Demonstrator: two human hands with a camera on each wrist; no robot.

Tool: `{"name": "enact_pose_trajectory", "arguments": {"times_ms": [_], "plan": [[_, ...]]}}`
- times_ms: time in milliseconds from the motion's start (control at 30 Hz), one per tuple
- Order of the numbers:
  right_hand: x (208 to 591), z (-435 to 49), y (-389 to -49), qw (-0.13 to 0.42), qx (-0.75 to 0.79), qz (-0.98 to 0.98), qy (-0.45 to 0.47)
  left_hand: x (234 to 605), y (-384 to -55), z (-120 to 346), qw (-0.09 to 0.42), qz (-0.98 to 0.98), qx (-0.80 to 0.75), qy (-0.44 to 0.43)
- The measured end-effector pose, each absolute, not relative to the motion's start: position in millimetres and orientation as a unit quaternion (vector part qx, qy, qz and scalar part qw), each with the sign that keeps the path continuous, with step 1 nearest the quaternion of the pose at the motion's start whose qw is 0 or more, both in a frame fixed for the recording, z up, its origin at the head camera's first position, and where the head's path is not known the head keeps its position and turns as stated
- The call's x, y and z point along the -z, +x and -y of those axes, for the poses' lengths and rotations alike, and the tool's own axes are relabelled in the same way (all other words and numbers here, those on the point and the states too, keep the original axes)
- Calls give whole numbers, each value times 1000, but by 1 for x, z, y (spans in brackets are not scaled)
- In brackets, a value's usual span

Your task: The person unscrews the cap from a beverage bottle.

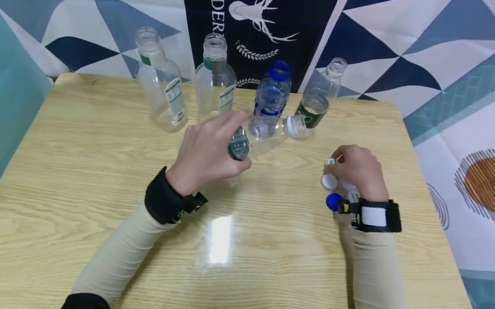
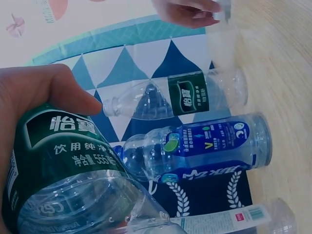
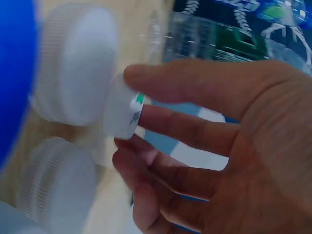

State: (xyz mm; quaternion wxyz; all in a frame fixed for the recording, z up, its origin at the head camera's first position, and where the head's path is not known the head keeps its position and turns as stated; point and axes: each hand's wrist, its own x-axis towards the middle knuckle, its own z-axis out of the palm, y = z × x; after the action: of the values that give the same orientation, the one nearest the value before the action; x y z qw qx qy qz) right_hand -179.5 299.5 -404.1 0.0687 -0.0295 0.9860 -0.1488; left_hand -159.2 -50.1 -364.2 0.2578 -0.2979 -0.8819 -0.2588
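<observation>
My left hand [image 1: 213, 147] grips a clear plastic bottle [image 1: 265, 144] round its green label; the bottle lies tilted in the hand, its neck pointing right. That label [image 2: 68, 134] shows large in the left wrist view. At the right, my right hand [image 1: 360, 170] pinches a small white bottle cap [image 3: 123, 112] with a green mark between thumb and fingers. Close below it are a white cap [image 1: 329, 182] and a blue cap [image 1: 334, 202]; the hand and wrist partly cover other caps. A further white cap [image 3: 87, 63] shows near the fingers in the right wrist view.
Along the table's [image 1: 84, 180] back edge stand two large clear bottles [image 1: 161, 93] [image 1: 214, 85], a blue-labelled bottle [image 1: 273, 90] and a smaller green-labelled bottle [image 1: 318, 98], all with open mouths. A patterned cloth [image 1: 121, 7] hangs behind them.
</observation>
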Motion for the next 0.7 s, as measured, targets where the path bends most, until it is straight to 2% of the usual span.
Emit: {"name": "enact_pose_trajectory", "arguments": {"times_ms": [267,333,433,533,633,700], "plan": [[404,-301,-180,79,134,-988,-21,363,-163,47,251,858,321,-312],[399,-299,-178,56,135,-989,-22,367,-163,50,245,847,360,-304],[389,-290,-172,-8,144,-989,-33,377,-157,58,247,820,436,-277],[377,-278,-165,-71,151,-985,-54,383,-144,71,281,774,507,-253],[363,-266,-156,-96,152,-981,-76,382,-134,88,315,743,552,-209],[354,-260,-152,-97,148,-980,-91,380,-133,102,313,741,572,-162]]}}
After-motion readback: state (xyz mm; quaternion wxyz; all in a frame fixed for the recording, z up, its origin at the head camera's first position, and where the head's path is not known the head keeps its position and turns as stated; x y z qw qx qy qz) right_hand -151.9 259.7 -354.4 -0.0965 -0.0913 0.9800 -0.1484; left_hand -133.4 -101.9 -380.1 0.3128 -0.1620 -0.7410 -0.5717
